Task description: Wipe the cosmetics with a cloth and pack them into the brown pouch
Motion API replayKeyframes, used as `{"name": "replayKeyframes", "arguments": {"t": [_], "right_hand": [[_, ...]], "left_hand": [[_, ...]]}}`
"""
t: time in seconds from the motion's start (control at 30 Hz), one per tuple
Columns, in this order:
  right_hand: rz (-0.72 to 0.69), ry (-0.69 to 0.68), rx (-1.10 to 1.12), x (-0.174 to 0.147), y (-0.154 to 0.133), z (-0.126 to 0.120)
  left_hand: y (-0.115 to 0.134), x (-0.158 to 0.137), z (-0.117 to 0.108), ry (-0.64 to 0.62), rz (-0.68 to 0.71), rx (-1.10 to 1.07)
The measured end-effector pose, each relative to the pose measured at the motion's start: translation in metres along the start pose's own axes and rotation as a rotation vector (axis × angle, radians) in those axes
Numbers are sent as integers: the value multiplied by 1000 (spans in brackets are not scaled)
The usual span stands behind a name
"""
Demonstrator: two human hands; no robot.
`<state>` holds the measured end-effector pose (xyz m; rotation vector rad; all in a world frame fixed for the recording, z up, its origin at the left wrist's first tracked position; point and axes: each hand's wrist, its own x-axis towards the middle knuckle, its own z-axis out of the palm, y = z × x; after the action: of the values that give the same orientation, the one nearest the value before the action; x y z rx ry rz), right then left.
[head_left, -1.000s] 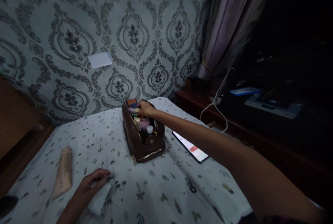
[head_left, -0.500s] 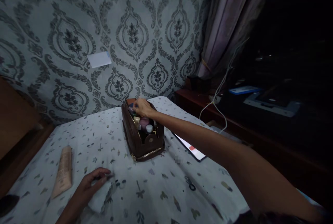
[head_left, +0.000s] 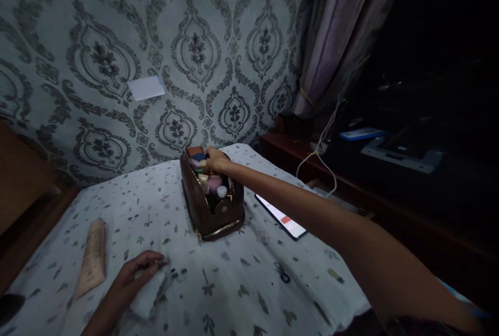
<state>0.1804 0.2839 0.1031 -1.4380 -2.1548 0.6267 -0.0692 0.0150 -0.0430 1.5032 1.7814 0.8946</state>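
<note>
A brown toiletry bag (head_left: 191, 201) stands unzipped on the bed, packed with small items: a pink rounded item (head_left: 214, 184), a white-capped bottle (head_left: 222, 191) and a small yellowish tube (head_left: 202, 180). My right hand (head_left: 217, 160) reaches into its far end, fingers curled downward among the contents; what they grip is hidden. Low on the left, my left hand (head_left: 136, 272) is closed, with a crumpled white tissue (head_left: 146, 297) under its thumb and fingers. A beige squeeze tube (head_left: 92, 258) lies left of that hand.
A lit phone or tablet (head_left: 283, 217) lies right of the bag, under my right forearm. White cables (head_left: 325, 133) hang by the dark red furniture (head_left: 273, 143) on the right. Patterned wallpaper (head_left: 195, 55) rises behind the bed, and a brown wooden panel (head_left: 23, 175) borders the left.
My right hand has shifted slightly right and deeper within the bag, uncovering blue and yellowish items at its far left. My left hand stays in place. The view has moved slightly.
</note>
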Motion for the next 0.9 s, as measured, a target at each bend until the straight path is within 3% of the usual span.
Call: {"name": "replayKeyframes", "arguments": {"t": [0.3,0.5,0.6,0.77,0.9], "right_hand": [[47,-14,158,8,10,12],[8,38,320,6,3,1],[-39,111,445,-13,-2,-8],[-134,138,953,-66,-2,-14],[-231,142,1007,-114,-3,-10]], "left_hand": [[9,-2,0,-1,-19,-43],[23,-3,0,-2,-37,-28],[29,-4,0,-17,-58,-33],[31,-5,0,18,-40,-81],[36,-6,-1,50,-28,-99]]}}
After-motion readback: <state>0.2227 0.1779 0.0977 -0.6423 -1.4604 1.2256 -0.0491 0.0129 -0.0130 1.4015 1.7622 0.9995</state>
